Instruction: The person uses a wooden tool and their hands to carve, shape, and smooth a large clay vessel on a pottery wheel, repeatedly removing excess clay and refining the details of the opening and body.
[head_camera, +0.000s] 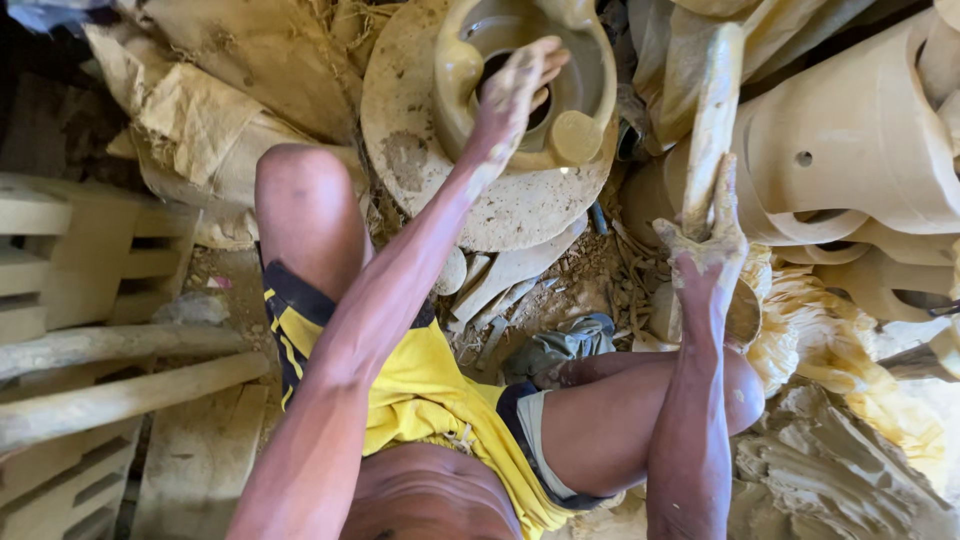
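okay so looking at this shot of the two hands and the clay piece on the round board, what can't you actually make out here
Head view only:
- Inside the clay piece: the left hand covers its opening.
- The flat clay-coated strip in the right hand: caked clay hides what it is made of.
- Round board: its near edge is buried in scraps.
- Moulded clay pieces: cut off by the right edge.

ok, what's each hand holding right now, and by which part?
Right hand grips a flat clay-coated stick by its lower end, upright. Left hand holds nothing; its fingers reach into the opening of the clay pot on the round board.
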